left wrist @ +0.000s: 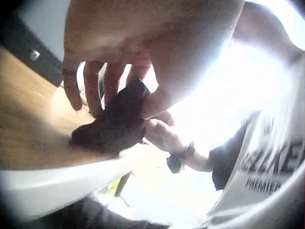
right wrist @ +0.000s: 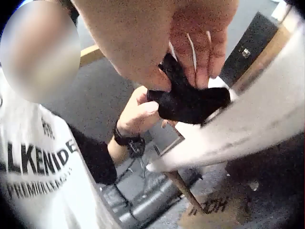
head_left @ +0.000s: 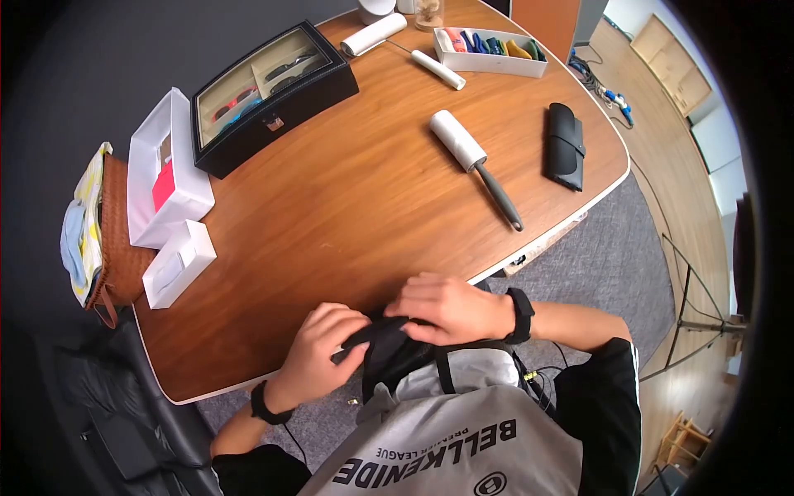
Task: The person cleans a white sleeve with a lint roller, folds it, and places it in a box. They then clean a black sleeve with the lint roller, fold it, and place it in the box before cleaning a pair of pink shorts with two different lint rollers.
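Observation:
A black cloth item [head_left: 387,341] is between the two hands at the table's front edge, close to the body. The left hand [head_left: 324,351] pinches its left end between thumb and fingers, and the right hand [head_left: 438,307] grips its other end. In the left wrist view the dark cloth [left wrist: 114,121] hangs bunched under the left hand [left wrist: 143,43]. The right wrist view shows the black cloth [right wrist: 190,102] folded below the right hand [right wrist: 200,43], with the left thumb on its near end.
On the table [head_left: 314,198] lie a grey-handled lint roller [head_left: 459,140], a black pouch [head_left: 564,147] and a white roller [head_left: 374,35]. A black glass-lidded case [head_left: 273,91], white boxes [head_left: 198,194], a box of rolled cloths [head_left: 490,62] and a brown basket [head_left: 120,240] line the edges.

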A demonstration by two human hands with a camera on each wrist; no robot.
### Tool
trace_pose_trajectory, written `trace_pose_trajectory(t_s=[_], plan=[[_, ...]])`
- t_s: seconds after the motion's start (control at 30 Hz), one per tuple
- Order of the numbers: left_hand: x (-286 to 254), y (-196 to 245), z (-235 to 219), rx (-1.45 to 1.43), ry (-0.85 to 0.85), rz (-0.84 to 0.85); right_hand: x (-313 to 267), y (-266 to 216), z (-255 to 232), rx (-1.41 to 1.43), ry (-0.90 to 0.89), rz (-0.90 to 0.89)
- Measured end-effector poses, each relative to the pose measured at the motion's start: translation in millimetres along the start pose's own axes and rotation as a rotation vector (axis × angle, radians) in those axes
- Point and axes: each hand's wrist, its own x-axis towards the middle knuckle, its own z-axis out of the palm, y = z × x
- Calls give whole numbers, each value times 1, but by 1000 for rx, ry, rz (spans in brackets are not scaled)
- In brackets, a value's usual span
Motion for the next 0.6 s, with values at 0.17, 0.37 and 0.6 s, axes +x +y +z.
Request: trace_pose_trajectory(t_s=[0.17, 0.37, 0.6], plan=[[37, -18, -22, -211, 30, -243, 33, 21, -24, 340, 100, 284], [65, -58, -1, -249, 43, -370, 45, 57, -27, 188, 3, 449], [66, -58, 9, -16, 133, -202, 39, 53, -12, 107, 111, 367]])
